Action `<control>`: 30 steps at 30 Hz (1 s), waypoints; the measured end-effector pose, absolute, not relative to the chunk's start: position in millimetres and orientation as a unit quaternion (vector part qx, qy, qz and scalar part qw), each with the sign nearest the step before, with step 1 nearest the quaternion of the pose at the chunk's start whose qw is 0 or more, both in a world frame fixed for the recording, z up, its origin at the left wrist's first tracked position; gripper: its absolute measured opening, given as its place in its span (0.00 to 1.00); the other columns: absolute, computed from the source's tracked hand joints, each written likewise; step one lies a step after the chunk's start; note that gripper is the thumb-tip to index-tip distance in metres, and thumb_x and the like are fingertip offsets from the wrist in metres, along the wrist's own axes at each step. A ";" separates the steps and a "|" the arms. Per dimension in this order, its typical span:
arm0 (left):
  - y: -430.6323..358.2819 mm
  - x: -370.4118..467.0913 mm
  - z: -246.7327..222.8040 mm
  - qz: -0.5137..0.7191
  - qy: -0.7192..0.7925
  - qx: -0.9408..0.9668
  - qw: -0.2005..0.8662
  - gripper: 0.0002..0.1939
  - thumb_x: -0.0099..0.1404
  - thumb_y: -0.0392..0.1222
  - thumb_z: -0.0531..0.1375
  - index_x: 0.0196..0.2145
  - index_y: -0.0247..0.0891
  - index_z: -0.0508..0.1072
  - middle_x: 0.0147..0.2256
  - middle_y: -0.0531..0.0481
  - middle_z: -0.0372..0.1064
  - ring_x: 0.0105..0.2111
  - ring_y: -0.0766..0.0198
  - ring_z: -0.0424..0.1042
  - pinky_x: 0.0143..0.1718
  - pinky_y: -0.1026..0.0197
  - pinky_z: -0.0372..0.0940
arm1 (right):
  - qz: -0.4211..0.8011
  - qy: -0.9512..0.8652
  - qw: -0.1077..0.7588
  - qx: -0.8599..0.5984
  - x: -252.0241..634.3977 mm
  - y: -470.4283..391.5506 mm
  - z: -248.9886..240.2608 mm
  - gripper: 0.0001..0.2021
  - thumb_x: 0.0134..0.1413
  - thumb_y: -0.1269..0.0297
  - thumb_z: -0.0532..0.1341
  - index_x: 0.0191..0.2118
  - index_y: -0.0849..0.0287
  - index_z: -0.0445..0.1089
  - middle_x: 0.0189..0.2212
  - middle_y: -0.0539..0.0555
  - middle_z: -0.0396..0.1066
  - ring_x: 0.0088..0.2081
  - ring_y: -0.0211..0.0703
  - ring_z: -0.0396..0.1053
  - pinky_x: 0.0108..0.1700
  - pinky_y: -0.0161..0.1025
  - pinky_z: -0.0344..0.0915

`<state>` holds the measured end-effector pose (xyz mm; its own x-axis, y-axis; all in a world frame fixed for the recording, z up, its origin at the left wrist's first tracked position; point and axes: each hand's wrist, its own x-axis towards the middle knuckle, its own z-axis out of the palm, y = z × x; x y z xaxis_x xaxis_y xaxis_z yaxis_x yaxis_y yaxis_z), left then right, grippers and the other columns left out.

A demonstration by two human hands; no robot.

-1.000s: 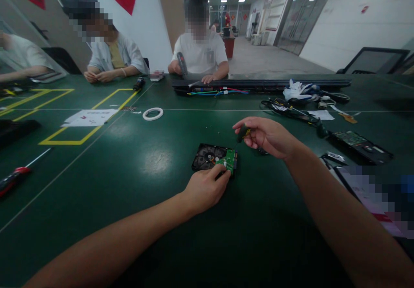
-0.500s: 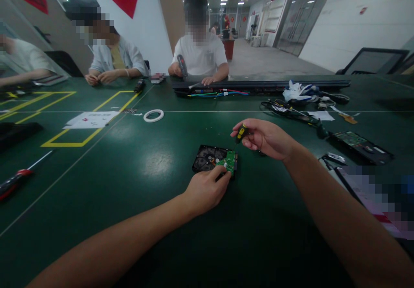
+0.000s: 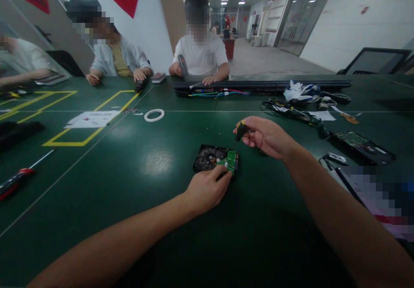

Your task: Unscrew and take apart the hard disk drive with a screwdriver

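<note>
A black hard drive (image 3: 208,156) with a green circuit board (image 3: 231,159) at its right side lies flat on the green table (image 3: 155,245). My left hand (image 3: 207,189) grips the drive's near right edge, its fingertips on the board. In my right hand (image 3: 267,137) is a small black and yellow screwdriver (image 3: 241,130), held by its handle between thumb and fingers. The shaft points down at the board's far right corner; whether the tip touches a screw is too small to tell.
A second drive (image 3: 364,147), cables (image 3: 287,112) and gloves (image 3: 299,92) lie at the right. A white tape ring (image 3: 154,115), a paper sheet (image 3: 92,119) and a red-black screwdriver (image 3: 16,182) are at the left. Several people sit across the table.
The screwdriver's handle has turned slightly in my right hand. My left hand stays on the drive. A person across the table has moved a hand to a dark tool.
</note>
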<state>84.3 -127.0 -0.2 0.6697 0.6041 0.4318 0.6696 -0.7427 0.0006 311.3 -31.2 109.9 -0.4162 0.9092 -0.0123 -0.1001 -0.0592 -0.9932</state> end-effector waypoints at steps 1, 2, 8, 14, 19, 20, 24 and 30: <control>-127.1 84.4 0.1 -0.208 -0.350 -0.910 0.078 0.15 0.76 0.38 0.53 0.57 0.33 0.70 0.51 0.39 0.71 0.34 0.60 0.77 0.33 0.54 0.78 | 0.623 -0.563 0.400 -0.366 311.0 -31.8 110.6 0.11 0.62 0.55 0.66 0.40 0.59 0.74 0.40 0.58 0.77 0.28 0.36 0.66 0.25 0.35 0.59; -127.2 84.5 0.2 -0.208 -0.350 -0.910 0.077 0.15 0.76 0.38 0.53 0.57 0.33 0.70 0.51 0.39 0.71 0.34 0.60 0.77 0.33 0.55 0.78 | 0.614 -0.570 0.401 -0.370 310.7 -32.5 111.5 0.10 0.62 0.56 0.66 0.40 0.58 0.74 0.40 0.58 0.78 0.28 0.37 0.66 0.25 0.35 0.59; -126.8 84.0 0.2 -0.203 -0.352 -0.911 0.069 0.16 0.77 0.39 0.52 0.58 0.33 0.70 0.51 0.39 0.71 0.35 0.60 0.77 0.34 0.55 0.78 | 0.556 -0.597 0.409 -0.409 309.8 -35.2 115.1 0.12 0.63 0.55 0.64 0.44 0.57 0.77 0.39 0.57 0.77 0.27 0.37 0.65 0.25 0.36 0.61; -127.4 83.7 1.6 -0.207 -0.351 -0.911 0.069 0.16 0.77 0.39 0.52 0.57 0.33 0.70 0.51 0.38 0.71 0.34 0.61 0.77 0.34 0.55 0.78 | 0.513 -0.626 0.407 -0.423 315.1 -28.5 109.5 0.11 0.63 0.55 0.64 0.40 0.56 0.77 0.34 0.55 0.76 0.28 0.39 0.66 0.27 0.36 0.63; -127.3 84.3 2.9 -0.211 -0.350 -0.910 0.068 0.16 0.77 0.39 0.52 0.57 0.33 0.70 0.51 0.39 0.71 0.34 0.60 0.77 0.33 0.54 0.78 | 0.482 -0.614 0.431 -0.452 314.5 -28.4 107.6 0.12 0.62 0.55 0.65 0.33 0.58 0.74 0.31 0.56 0.75 0.26 0.36 0.62 0.26 0.35 0.60; -127.3 84.4 2.7 -0.211 -0.350 -0.910 0.068 0.15 0.77 0.38 0.52 0.57 0.33 0.71 0.51 0.39 0.71 0.34 0.60 0.77 0.33 0.54 0.78 | 0.482 -0.613 0.432 -0.453 314.0 -29.1 107.9 0.12 0.62 0.56 0.65 0.33 0.58 0.74 0.32 0.56 0.75 0.26 0.36 0.62 0.26 0.35 0.59; -127.1 84.7 1.0 -0.204 -0.354 -0.910 0.067 0.16 0.76 0.38 0.53 0.57 0.34 0.70 0.51 0.39 0.71 0.34 0.60 0.77 0.33 0.54 0.78 | 0.485 -0.616 0.437 -0.441 312.9 -30.6 109.0 0.09 0.61 0.58 0.65 0.35 0.58 0.74 0.35 0.56 0.77 0.27 0.36 0.63 0.25 0.35 0.58; -127.2 84.4 1.1 -0.213 -0.354 -0.909 0.061 0.16 0.78 0.40 0.51 0.57 0.34 0.70 0.51 0.39 0.71 0.34 0.60 0.77 0.33 0.54 0.79 | 0.495 -0.620 0.437 -0.423 313.2 -30.3 110.6 0.08 0.59 0.59 0.64 0.40 0.56 0.76 0.39 0.55 0.78 0.25 0.35 0.63 0.24 0.35 0.56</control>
